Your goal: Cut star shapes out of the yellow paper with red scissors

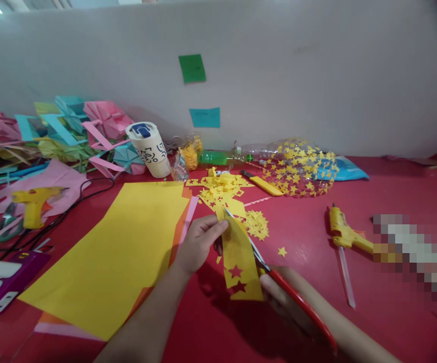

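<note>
My left hand [202,241] pinches the upper left edge of a yellow paper strip [240,252] between thumb and fingers. Two star-shaped holes show near the strip's lower end. In my right hand [278,292] are red-handled scissors [288,290], their blades lying along the strip's right edge, pointing up and left. Part of the right hand is hidden behind the handles. Just beyond the strip is a pile of small yellow stars [256,225], with one loose star [282,251] to its right. Punched yellow scraps [222,187] lie farther back.
Large yellow sheets [116,252] cover the left middle. Glue guns [37,204] lie on both sides, the right one [341,229] nearer me. Behind stand a white cup [152,154] and a star-covered clear bottle [301,169]; a yellow cutter [265,185] lies before them. Folded paper is heaped back left.
</note>
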Demonstrator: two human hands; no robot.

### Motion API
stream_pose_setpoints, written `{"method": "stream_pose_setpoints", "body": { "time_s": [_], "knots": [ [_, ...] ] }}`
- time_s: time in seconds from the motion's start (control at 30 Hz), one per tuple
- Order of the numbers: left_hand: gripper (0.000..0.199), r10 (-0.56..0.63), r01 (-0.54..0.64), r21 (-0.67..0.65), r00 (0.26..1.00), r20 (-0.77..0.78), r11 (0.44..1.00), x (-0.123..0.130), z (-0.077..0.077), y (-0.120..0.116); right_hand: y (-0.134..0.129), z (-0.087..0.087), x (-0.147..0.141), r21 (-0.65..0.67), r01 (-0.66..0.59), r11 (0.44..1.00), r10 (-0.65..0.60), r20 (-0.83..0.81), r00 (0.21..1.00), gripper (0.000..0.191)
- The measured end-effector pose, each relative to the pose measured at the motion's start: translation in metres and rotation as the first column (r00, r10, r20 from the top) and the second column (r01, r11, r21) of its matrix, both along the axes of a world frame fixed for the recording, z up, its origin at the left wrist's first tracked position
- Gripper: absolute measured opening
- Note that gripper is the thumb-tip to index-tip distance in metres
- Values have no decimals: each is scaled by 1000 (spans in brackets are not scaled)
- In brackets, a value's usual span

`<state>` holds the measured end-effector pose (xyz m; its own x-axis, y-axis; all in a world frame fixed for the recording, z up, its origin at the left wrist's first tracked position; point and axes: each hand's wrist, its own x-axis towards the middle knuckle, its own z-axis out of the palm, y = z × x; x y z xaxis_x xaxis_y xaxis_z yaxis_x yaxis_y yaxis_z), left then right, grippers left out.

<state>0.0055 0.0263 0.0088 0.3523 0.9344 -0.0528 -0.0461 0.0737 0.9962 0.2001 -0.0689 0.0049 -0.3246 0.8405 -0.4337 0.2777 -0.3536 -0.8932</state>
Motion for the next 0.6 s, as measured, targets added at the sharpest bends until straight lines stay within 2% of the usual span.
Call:
{"method": "stream_pose_setpoints", "body": {
  "time_s": [0.27,0.47,0.6],
  "knots": [
    [33,43,-41,-37,997,58,998,1,-2,1,4,6,-1,-45,43,998,-43,-4,999,56],
    [26,96,-91,-66,991,88,994,2,-4,2,6,0,2,-27,13,1000,-11,47,999,46],
    [23,149,-139,-116,986,76,983,-1,-3,3,8,-4,3,-65,32,997,-25,97,995,43]
  ]
}}
